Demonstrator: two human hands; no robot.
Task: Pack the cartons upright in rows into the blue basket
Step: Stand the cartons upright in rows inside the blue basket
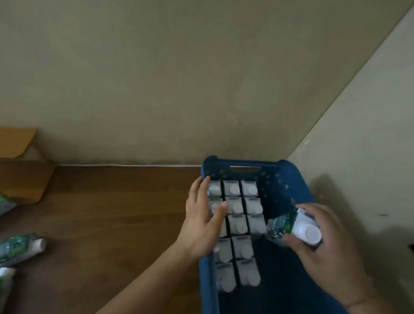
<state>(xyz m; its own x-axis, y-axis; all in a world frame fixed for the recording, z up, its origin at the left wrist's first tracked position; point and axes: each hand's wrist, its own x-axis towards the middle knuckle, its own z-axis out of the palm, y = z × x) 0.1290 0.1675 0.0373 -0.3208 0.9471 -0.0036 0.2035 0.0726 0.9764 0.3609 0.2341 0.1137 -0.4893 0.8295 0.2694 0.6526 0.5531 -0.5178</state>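
1. Now we have the blue basket (295,183) at our 1 o'clock, pushed into the corner where two beige walls (157,70) meet; its far rim with the handle slot sits just beside the back wall.
2. Packed cartons (237,206) stand upright with white caps up, in rows along the basket's 9 o'clock side, three across at the far end and two across nearer us.
3. Our left hand (204,219) lies flat and open over the basket's 9 o'clock rim, fingers spread on the tops of the outermost column, gripping nothing.
4. Our right hand (326,247) is wrapped around one green and white carton (293,227), tilted with its cap toward us and its base pointing to 10 o'clock, just beside the third row.
5. Open room: the whole 3 o'clock side of the basket floor is bare and dark, from the far wall to the near edge.
6. Loose cartons (11,250) lie on their sides on the brown tabletop (114,212) at 8 o'clock, well apart from the basket.
7. At 10 o'clock an open cardboard box (13,166) sits against the back wall, with bare wood between it and the basket.
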